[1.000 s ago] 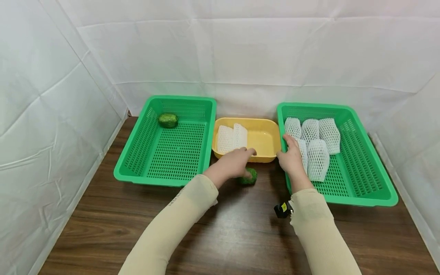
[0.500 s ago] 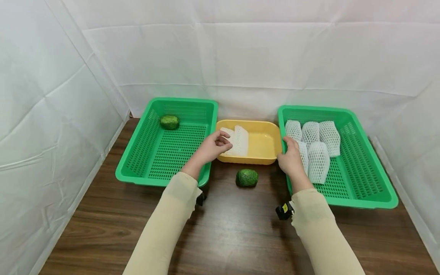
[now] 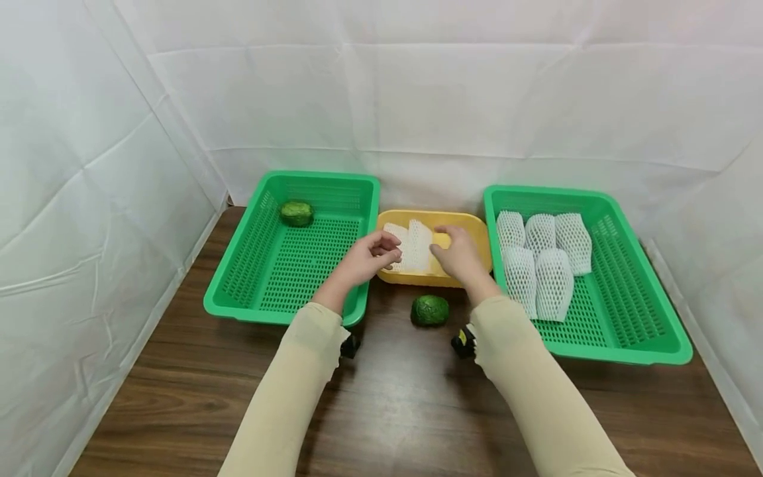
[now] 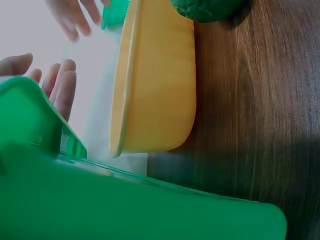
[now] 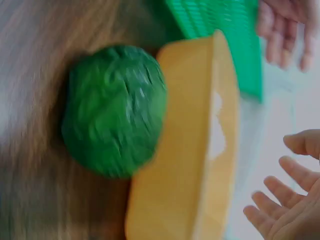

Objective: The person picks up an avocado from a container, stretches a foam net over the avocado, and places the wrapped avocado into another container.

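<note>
My left hand [image 3: 369, 257] hovers over the left end of the yellow tray [image 3: 438, 281], fingers relaxed and holding nothing. Above the tray's right part is my right hand [image 3: 460, 255], its fingers spread and grasping nothing in the right wrist view. Two flat white foam net sleeves [image 3: 420, 244] lie in the tray between the hands. In front of the tray, on the wooden table, sits a dark green, wrinkly-skinned oval fruit [image 3: 430, 310]; it also shows large in the right wrist view [image 5: 115, 111].
A green basket [image 3: 232, 310] on the left holds one similar green fruit [image 3: 296, 213]. In the right green basket [image 3: 646, 265] several foam-netted pieces [image 3: 553, 283] lie in two rows. White sheeting [image 3: 429, 99] hangs behind and at both sides.
My left hand has left the green fruit and moved up-left over the tray's left end. My right hand has moved left from the right basket's rim to above the tray.
</note>
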Motion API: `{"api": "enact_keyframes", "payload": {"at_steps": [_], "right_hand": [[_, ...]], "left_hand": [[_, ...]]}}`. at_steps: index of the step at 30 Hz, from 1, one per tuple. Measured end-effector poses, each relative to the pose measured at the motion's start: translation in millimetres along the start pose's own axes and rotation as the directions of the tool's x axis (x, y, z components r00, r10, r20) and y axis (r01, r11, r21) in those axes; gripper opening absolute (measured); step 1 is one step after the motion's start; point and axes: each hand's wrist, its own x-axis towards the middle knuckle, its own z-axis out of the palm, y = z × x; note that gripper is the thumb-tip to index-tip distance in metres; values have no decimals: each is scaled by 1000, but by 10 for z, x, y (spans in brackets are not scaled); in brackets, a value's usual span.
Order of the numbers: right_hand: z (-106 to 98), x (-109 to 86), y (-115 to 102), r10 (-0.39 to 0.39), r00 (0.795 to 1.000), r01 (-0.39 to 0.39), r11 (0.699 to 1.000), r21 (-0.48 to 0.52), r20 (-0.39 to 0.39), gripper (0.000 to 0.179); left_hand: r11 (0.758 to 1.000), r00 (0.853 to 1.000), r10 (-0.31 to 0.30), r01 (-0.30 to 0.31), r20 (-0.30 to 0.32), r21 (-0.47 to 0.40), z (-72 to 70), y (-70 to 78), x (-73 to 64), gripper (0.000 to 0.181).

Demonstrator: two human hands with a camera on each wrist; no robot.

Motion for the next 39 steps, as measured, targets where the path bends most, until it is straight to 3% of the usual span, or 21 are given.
{"api": "enact_keyframes", "payload": {"at_steps": [3,9,16,22,29,34,36,39], "right_hand": [[192,80,43,43,996,-42,999,-14,78,48],[417,91,202,166,978,-144,975,-169,125,68],[414,105,198,242,960,-194,937,-291,139,77],[415,146,190,250,961,-206,932,-297,115,70],[402,160,166,227,974,-218,957,-189,24,61],[271,178,98,212,977,-213,974,-82,-10,54],[196,190,47,208,978,-209,978,-21,-19,52],[100,175,-33,201,979,-196,969,149,-23,52]], "left_hand": [[1000,1000,-5,5,10,-6,32,-32,5,22],[1000,1000,-14,15,13,-26,86,-85,20,21],[1000,1000,-12,12,-5,-5,60,-47,18,21],[1000,1000,-18,18,-8,-17,21,-30,20,22],[1000,1000,-13,13,-18,-21,-9,-41,18,19],[1000,1000,-5,5,-13,-9,-13,-25,13,20],[1000,1000,-2,2,-13,-10,-19,-21,13,21],[1000,1000,-10,10,-21,-27,-22,-27,13,25]]}}
